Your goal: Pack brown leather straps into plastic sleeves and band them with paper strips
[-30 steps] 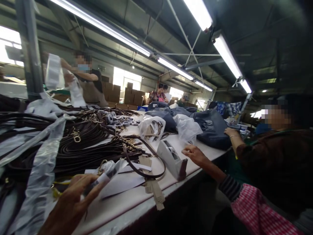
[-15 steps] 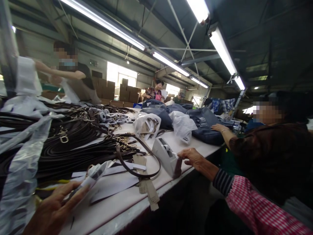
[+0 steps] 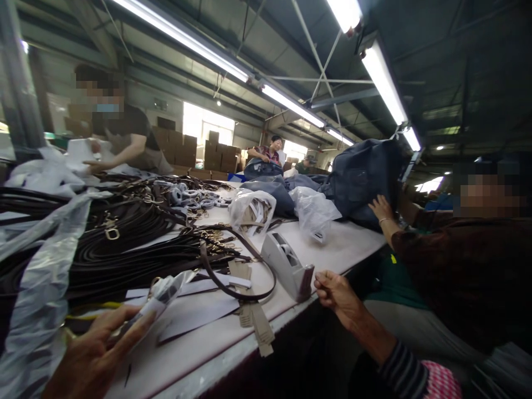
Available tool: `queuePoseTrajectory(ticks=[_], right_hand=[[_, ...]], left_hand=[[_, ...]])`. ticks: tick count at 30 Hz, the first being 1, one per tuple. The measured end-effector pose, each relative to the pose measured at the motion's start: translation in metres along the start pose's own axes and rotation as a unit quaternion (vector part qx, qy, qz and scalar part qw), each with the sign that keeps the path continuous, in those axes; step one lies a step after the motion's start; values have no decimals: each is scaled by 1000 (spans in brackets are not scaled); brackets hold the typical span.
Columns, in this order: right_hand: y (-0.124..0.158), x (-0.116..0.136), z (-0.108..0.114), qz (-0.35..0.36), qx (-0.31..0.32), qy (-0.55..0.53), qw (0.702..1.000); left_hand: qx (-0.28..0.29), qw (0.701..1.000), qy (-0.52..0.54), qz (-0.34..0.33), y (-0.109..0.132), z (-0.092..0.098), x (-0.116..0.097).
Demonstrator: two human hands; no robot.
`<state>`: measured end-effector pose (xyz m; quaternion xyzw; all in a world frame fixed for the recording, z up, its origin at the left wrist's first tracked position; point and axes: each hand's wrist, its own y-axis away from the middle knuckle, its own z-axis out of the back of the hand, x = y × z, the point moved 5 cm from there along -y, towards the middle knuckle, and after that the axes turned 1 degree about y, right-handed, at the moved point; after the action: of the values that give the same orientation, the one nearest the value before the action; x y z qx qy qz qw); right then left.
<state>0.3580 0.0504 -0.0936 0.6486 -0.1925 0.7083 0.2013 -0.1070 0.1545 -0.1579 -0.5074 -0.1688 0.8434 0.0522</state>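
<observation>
Lengthwise, the wrapped bundle [image 3: 167,293] points forward — and right.

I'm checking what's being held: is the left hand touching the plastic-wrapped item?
Touching. The head view shows the left hand gripping the near end of the plastic-wrapped item, its far end jutting out beyond the grip.

Left hand [image 3: 93,343]: yours, holding a plastic-wrapped item [image 3: 167,292]
Right hand [image 3: 339,296]: yours, curled just beside the tape dispenser [image 3: 282,265]
Desk [image 3: 226,341]: dark straps [image 3: 137,271] heaped on your left
Co-worker's hand [image 3: 381,210]: against a dark-blue bag [image 3: 359,180]
</observation>
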Motion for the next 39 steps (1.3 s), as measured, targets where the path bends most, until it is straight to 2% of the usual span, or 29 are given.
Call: queuePoseTrajectory(ticks=[3,5,7,8,10,12,14,17,20,22,23,25,27,34,39], right_hand=[[-5,0,-2,24,-10,27,999],[-6,-2,4,42,-16,49,998],[-6,-11,20,47,-19,89,995],[-8,-17,30,49,-35,153,986],[-13,-32,48,13,-62,228,972],[-13,-40,41,-14,-36,208,977],[4,-30,6,20,-4,141,990],[52,-4,-102,41,150,36,987],[93,15,-217,7,291,-90,953],[104,19,-269,-2,335,-138,932],[107,18,-286,-3,349,-151,925],[106,11,-305,-4,355,-164,920],[102,3,-311,-10,345,-165,924],[95,-6,-312,-33,320,-155,934],[95,-3,-311,16,300,-142,943]], left_hand=[[44,997,54,37,-1,1,-2],[73,996,50,32,3,5,-15],[50,998,34,11,8,12,-30],[44,998,36,10,10,13,-36],[35,997,64,17,11,14,-44],[36,995,87,27,9,12,-47],[35,994,99,33,8,12,-48],[30,994,102,33,9,12,-48],[27,994,98,29,10,13,-47],[23,995,94,26,9,13,-45],[20,995,92,24,9,13,-44],[11,996,89,22,8,13,-43],[1,996,86,20,8,14,-43],[-4,997,74,-3,11,15,-48],[3,998,62,-27,12,18,-51]])
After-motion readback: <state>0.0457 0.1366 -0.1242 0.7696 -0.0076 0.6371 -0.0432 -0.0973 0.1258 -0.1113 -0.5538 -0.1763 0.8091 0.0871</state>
